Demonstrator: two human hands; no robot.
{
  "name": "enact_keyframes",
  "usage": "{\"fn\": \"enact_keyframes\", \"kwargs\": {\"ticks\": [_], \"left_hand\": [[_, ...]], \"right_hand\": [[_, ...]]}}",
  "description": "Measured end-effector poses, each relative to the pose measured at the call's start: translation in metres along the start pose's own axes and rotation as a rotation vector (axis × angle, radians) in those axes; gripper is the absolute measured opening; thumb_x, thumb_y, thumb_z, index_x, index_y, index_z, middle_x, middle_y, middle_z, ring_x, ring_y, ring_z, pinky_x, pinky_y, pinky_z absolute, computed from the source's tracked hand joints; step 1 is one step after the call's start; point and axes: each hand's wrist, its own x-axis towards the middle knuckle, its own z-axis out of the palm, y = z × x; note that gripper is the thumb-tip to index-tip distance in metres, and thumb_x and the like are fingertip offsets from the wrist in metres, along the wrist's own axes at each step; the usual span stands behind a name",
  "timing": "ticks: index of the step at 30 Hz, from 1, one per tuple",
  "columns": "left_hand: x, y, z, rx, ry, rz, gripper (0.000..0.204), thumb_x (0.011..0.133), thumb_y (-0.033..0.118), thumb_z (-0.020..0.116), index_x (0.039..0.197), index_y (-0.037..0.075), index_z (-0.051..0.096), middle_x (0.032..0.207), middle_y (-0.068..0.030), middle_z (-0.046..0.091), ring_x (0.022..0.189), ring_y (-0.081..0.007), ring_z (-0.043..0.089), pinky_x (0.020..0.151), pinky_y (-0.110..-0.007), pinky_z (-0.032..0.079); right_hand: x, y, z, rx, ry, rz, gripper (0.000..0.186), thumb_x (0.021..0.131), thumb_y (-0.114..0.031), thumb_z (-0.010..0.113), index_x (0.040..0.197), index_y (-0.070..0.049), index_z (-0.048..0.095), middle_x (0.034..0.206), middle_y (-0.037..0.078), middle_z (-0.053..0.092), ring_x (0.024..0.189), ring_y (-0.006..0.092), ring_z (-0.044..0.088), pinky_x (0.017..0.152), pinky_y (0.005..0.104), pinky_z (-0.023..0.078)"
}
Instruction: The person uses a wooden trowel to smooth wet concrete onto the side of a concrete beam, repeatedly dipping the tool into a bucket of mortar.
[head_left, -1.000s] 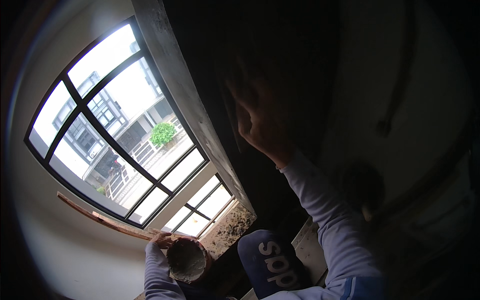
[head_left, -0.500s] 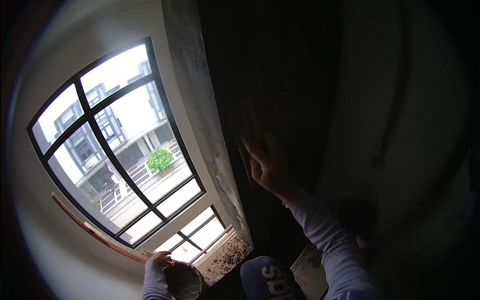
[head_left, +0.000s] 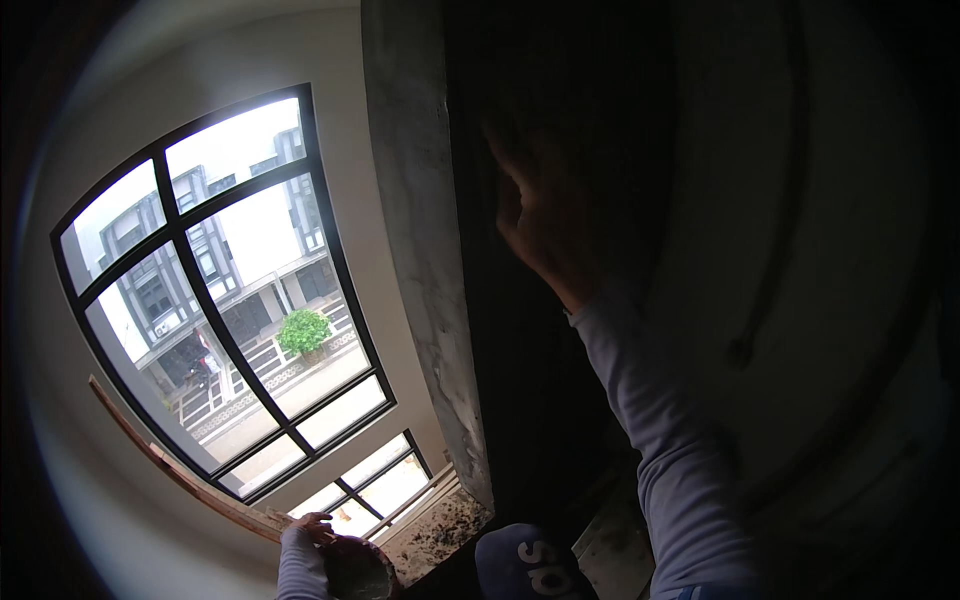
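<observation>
Left hand (head_left: 314, 527) at bucket (head_left: 360, 570), right hand (head_left: 540, 208) in shadow

Wooden strip (head_left: 185, 473) under window (head_left: 240, 245), far left. Left hand touching bucket, can't tell if its grip is clamped. Bucket low in view, just left of crusted ledge (head_left: 445, 524). Then grey wall edge (head_left: 425, 270); right hand beyond it, too dark to tell grip

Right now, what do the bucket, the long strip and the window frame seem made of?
Bucket: plastic, perhaps; dull, shadowed rim leaves it open. Strip: probably bare wood, matte and brown. Window frame: likely metal, dark-coated, judging by its slim, even bars.
</observation>
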Motion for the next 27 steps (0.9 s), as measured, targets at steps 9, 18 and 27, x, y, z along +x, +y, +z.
{"fn": "enact_keyframes", "kwargs": {"ticks": [9, 18, 27], "left_hand": [[-0.032, 0.016, 0.007, -0.417, -0.019, -0.083, 0.039, 0.090, 0.028, 0.039, 0.123, 0.007, 0.042, 0.095, -0.0139, 0.061, 0.082, -0.0324, 0.060, 0.073, -0.043, 0.047], [-0.029, -0.002, -0.018, 0.044, -0.037, 0.128, 0.044, 0.086, 0.014, 0.052, 0.127, 0.006, 0.038, 0.100, -0.0133, 0.059, 0.083, -0.0236, 0.061, 0.070, -0.033, 0.050], [-0.052, 0.015, -0.008, 0.118, 0.013, 0.001, 0.050, 0.086, 0.015, 0.052, 0.131, 0.007, 0.033, 0.095, -0.0123, 0.062, 0.079, -0.0206, 0.062, 0.061, -0.031, 0.048]], "right_hand": [[0.041, 0.055, -0.007, 0.036, 0.059, 0.533, 0.033, 0.078, -0.007, 0.051, 0.111, -0.007, 0.053, 0.089, 0.021, 0.053, 0.083, 0.0389, 0.054, 0.070, 0.0437, 0.046], [-0.116, 0.008, -0.012, -0.156, -0.090, 0.175, 0.035, 0.077, -0.005, 0.052, 0.112, -0.006, 0.052, 0.085, 0.021, 0.053, 0.078, 0.0404, 0.053, 0.064, 0.0449, 0.045], [-0.204, -0.048, -0.032, 0.007, -0.345, 0.177, 0.043, 0.075, -0.006, 0.054, 0.117, -0.014, 0.055, 0.111, 0.018, 0.050, 0.094, 0.0343, 0.055, 0.081, 0.0404, 0.049]]}}
